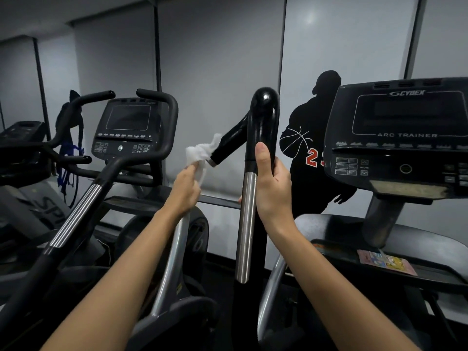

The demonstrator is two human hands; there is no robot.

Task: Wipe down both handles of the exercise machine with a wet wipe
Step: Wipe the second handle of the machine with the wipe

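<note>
A glossy black handle of the arc trainer stands upright in the middle of the view, on a silver tube. A black side grip branches off it down to the left. My right hand grips the upright handle just above the silver tube, thumb pointing up along it. My left hand pinches a crumpled white wet wipe. The wipe touches the lower end of the side grip.
The arc trainer's console fills the right side. Another machine with a console and black handlebars stands at the left. A dark figure decal with a basketball is on the grey wall behind.
</note>
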